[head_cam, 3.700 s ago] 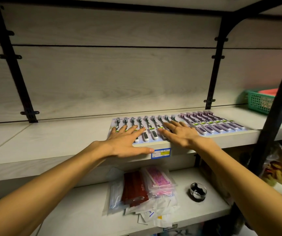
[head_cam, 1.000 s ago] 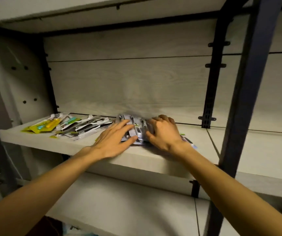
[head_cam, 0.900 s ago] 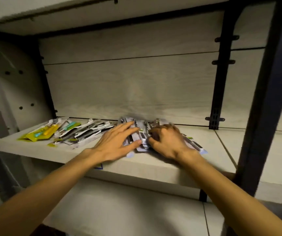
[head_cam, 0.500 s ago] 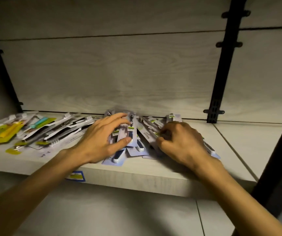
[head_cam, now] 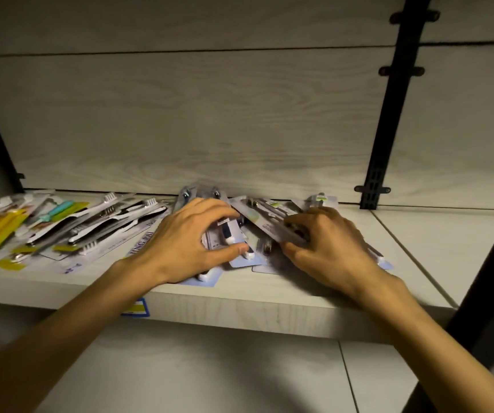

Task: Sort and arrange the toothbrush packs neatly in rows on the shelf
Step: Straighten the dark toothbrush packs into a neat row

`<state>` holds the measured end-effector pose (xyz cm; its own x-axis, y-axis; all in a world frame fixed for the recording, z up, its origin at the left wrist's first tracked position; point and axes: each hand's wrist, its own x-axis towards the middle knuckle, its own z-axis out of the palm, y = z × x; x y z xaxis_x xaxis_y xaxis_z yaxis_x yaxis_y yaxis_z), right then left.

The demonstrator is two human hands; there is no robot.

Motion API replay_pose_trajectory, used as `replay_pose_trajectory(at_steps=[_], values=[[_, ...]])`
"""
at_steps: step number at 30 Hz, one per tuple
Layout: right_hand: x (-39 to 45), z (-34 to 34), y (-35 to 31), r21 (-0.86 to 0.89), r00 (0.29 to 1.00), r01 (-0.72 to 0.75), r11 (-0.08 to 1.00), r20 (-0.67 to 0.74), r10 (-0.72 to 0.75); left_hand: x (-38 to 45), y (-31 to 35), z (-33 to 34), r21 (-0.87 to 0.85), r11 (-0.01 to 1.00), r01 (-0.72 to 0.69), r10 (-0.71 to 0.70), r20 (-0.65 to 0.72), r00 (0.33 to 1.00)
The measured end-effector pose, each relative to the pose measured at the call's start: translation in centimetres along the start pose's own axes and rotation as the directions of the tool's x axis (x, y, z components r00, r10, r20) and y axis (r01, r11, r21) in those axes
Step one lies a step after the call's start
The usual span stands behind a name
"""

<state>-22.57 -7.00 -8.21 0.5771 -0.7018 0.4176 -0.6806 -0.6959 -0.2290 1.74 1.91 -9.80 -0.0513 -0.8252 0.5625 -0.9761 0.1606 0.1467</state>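
Observation:
A loose pile of light-blue toothbrush packs (head_cam: 241,234) lies on the pale wooden shelf (head_cam: 269,296), overlapping at odd angles. My left hand (head_cam: 189,242) grips a few of these packs, fingers curled over their tops and thumb under the lower edge. My right hand (head_cam: 329,245) pinches one tilted pack (head_cam: 262,217) at its lower end, its far end raised toward the back wall. More blue packs (head_cam: 386,263) stick out from under my right hand.
To the left lie black-and-white toothbrush packs (head_cam: 105,225) and yellow and teal ones (head_cam: 1,228), also untidy. A black upright bracket (head_cam: 380,174) stands at the back right. A price label (head_cam: 137,308) hangs on the shelf's front edge. A dark post (head_cam: 484,293) crosses the right foreground.
The view has moved from a neat row on another shelf to this messy pile. Over the last second both hands have closed on the blue packs, and the view has come closer.

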Motion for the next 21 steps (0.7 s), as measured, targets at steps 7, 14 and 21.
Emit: replay_pose_trajectory(at_steps=[7, 14, 21], values=[[-1.0, -0.6, 1.8, -0.205, 0.968, -0.238, 0.949, -0.136, 0.213, 0.1, -0.1, 0.2, 0.006, 1.0, 0.012, -0.012, 0.029, 0.999], [0.2, -0.2, -0.5, -0.246, 0.98, 0.134, 0.96, -0.111, -0.165, 0.1, 0.5, -0.3, -0.056, 0.998, -0.012, 0.013, 0.01, 1.0], [1.6, 1.7, -0.8, -0.113, 0.951, 0.199, 0.973, 0.264, -0.164, -0.4, 0.1, -0.7, -0.112, 0.982, 0.155, -0.16, -0.035, 0.986]])
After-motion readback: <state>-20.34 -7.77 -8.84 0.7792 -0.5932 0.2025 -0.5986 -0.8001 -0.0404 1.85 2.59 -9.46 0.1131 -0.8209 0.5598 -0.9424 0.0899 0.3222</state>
